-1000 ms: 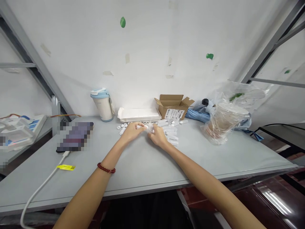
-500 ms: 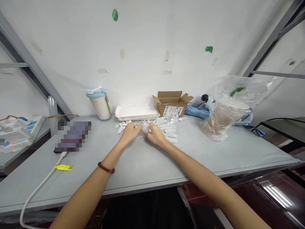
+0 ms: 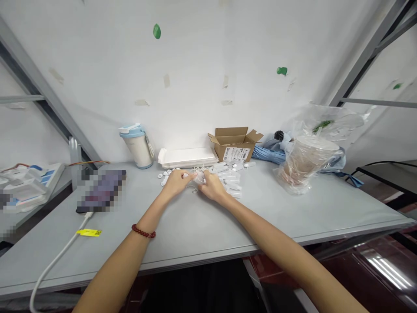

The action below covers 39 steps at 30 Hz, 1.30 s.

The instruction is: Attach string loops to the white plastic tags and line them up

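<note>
My two hands are close together over the grey table, fingers closed in front of the white box. Thumb and finger of my left hand (image 3: pixel 176 182) pinch a small white piece, which looks like a cap (image 3: pixel 185 175). My right hand (image 3: pixel 213 186) grips a clear plastic tube (image 3: pixel 199 177), mostly covered by its fingers. Thin white strings lie around the fingertips. Left of my left hand is a little pile of white caps (image 3: pixel 163 177). Several clear tubes (image 3: pixel 230 177) are heaped just right of my right hand, some with white ends.
Behind my hands stand a flat white box (image 3: pixel 187 156) and an open cardboard box (image 3: pixel 235 150). A tumbler (image 3: pixel 138 150) is at back left, a phone (image 3: pixel 102 191) with a cable (image 3: pixel 58 256) further left. A bagged cup (image 3: pixel 302 163) and blue umbrella (image 3: pixel 270 154) are right.
The camera view has tilted slightly, so the scene sits a little lower. Both hands stay almost in place, with only small finger movements.
</note>
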Tool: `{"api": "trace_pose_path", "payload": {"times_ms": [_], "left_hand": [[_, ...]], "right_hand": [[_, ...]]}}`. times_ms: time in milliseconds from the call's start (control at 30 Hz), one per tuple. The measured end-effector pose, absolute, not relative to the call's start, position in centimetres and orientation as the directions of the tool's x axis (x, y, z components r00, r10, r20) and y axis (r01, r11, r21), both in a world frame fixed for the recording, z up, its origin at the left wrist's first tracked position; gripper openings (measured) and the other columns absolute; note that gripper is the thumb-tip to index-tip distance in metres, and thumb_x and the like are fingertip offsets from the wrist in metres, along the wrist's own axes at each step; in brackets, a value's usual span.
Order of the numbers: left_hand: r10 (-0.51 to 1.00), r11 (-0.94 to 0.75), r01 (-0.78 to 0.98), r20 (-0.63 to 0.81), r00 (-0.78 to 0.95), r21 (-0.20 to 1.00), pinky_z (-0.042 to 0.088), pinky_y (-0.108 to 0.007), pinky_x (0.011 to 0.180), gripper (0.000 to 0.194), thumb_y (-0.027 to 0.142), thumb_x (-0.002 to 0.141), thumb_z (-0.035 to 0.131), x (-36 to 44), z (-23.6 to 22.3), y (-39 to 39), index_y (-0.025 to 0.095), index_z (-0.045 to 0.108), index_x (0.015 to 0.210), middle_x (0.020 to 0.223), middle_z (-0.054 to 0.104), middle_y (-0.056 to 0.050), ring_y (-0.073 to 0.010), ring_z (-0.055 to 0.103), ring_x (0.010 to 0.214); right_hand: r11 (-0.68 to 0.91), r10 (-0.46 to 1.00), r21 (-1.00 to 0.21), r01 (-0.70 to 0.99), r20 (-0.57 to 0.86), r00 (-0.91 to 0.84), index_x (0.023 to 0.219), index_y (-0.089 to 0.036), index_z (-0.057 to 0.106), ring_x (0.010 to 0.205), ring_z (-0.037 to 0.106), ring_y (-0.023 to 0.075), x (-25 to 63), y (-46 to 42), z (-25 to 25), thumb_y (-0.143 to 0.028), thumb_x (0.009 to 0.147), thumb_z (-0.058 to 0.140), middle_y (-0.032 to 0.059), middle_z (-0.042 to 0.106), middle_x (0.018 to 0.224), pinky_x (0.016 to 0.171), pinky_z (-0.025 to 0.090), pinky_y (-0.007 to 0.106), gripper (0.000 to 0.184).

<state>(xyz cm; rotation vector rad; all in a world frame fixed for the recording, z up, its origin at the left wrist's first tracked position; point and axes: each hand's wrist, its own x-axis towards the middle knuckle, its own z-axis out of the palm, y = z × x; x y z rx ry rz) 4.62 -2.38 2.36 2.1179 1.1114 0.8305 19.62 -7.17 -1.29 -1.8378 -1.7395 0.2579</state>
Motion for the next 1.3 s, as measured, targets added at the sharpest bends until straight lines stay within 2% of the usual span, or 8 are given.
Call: {"api": "trace_pose_path", "payload": {"times_ms": [133, 300, 567, 767, 900, 1067, 1167, 1300], "left_hand": [[0.85, -0.486, 0.495, 0.257, 0.46, 0.721, 0.029, -0.026, 0.053, 0.045, 0.056, 0.076, 0.052, 4.5, 2.4, -2.3, 0.015, 0.068, 0.065, 0.055, 0.053, 0.0, -0.0135, 0.04, 0.055], [0.815, -0.523, 0.434, 0.28, 0.507, 0.734, 0.037, -0.026, 0.062, 0.036, 0.049, 0.072, 0.059, 4.1, 2.8, -2.3, 0.017, 0.071, 0.083, 0.078, 0.068, -0.003, -0.0158, 0.048, 0.066], [0.845, -0.503, 0.502, 0.277, 0.458, 0.704, 0.029, -0.026, 0.053, 0.043, 0.055, 0.074, 0.051, 4.4, 2.0, -2.1, 0.016, 0.062, 0.061, 0.053, 0.046, 0.002, -0.0132, 0.038, 0.055], [0.845, -0.482, 0.481, 0.244, 0.476, 0.732, 0.031, -0.025, 0.055, 0.042, 0.056, 0.07, 0.059, 4.3, 2.2, -2.0, 0.016, 0.068, 0.077, 0.061, 0.053, 0.001, -0.0139, 0.041, 0.059], [0.838, -0.479, 0.434, 0.25, 0.485, 0.763, 0.031, -0.024, 0.055, 0.035, 0.051, 0.069, 0.062, 4.4, 2.3, -2.3, 0.017, 0.062, 0.067, 0.059, 0.05, 0.003, -0.0123, 0.04, 0.058], [0.92, -0.197, 0.324, 0.061, 0.386, 0.925, 0.019, -0.02, 0.043, 0.035, 0.049, 0.072, 0.065, 4.6, 2.5, -2.8, 0.017, 0.054, 0.064, 0.046, 0.033, 0.008, -0.006, 0.026, 0.042], [0.941, 0.054, 0.09, -0.081, 0.33, 0.995, 0.015, -0.017, 0.037, 0.033, 0.044, 0.075, 0.066, 4.5, 3.2, -2.7, 0.017, 0.049, 0.067, 0.045, 0.029, 0.011, -0.0033, 0.021, 0.036], [0.868, 0.351, -0.292, -0.191, 0.459, 0.89, 0.017, -0.015, 0.033, 0.023, 0.034, 0.08, 0.06, 3.8, 4.5, -2.5, 0.016, 0.049, 0.07, 0.048, 0.035, 0.008, -0.0031, 0.025, 0.035]], "right_hand": [[0.022, 0.958, -0.555, 0.832, 0.25, 0.141, 0.086, -0.02, 0.046, 0.069, 0.054, 0.0202, 19.7, -7.1, -1.3, -0.019, 0.068, 0.052, 0.0075, 0.063, 0.082, 0.056, 0.031, 0.026, 0.019], [0.011, 0.961, -0.566, 0.824, 0.234, 0.148, 0.087, -0.02, 0.046, 0.069, 0.054, 0.0207, 19.8, -7.2, -1.1, -0.021, 0.069, 0.053, 0.008, 0.063, 0.083, 0.055, 0.031, 0.026, 0.019], [0.001, 0.967, -0.499, 0.867, 0.221, 0.126, 0.093, -0.019, 0.047, 0.068, 0.055, 0.0199, 19.6, -7.5, -1.0, -0.02, 0.071, 0.051, 0.008, 0.064, 0.085, 0.054, 0.027, 0.026, 0.022], [-0.031, 0.968, -0.482, 0.876, 0.203, 0.146, 0.094, -0.019, 0.046, 0.072, 0.056, 0.0201, 19.7, -7.6, -0.9, -0.022, 0.073, 0.052, 0.0085, 0.065, 0.09, 0.055, 0.027, 0.026, 0.022], [-0.033, 0.97, -0.463, 0.886, 0.197, 0.139, 0.096, -0.019, 0.047, 0.073, 0.058, 0.0213, 19.5, -7.6, -0.7, -0.023, 0.073, 0.052, 0.0089, 0.066, 0.091, 0.055, 0.027, 0.027, 0.024], [-0.042, 0.968, -0.477, 0.878, 0.197, 0.153, 0.096, -0.019, 0.048, 0.076, 0.059, 0.0217, 19.5, -7.6, -0.6, -0.022, 0.073, 0.052, 0.0093, 0.066, 0.092, 0.056, 0.029, 0.027, 0.024], [-0.062, 0.967, -0.471, 0.88, 0.189, 0.17, 0.094, -0.019, 0.048, 0.076, 0.059, 0.0214, 19.6, -7.6, -0.5, -0.021, 0.072, 0.053, 0.0091, 0.066, 0.093, 0.057, 0.029, 0.027, 0.022], [-0.07, 0.968, -0.452, 0.889, 0.186, 0.171, 0.094, -0.019, 0.048, 0.077, 0.058, 0.0207, 19.6, -7.5, -0.6, -0.021, 0.072, 0.054, 0.009, 0.066, 0.094, 0.057, 0.029, 0.026, 0.023]]}}
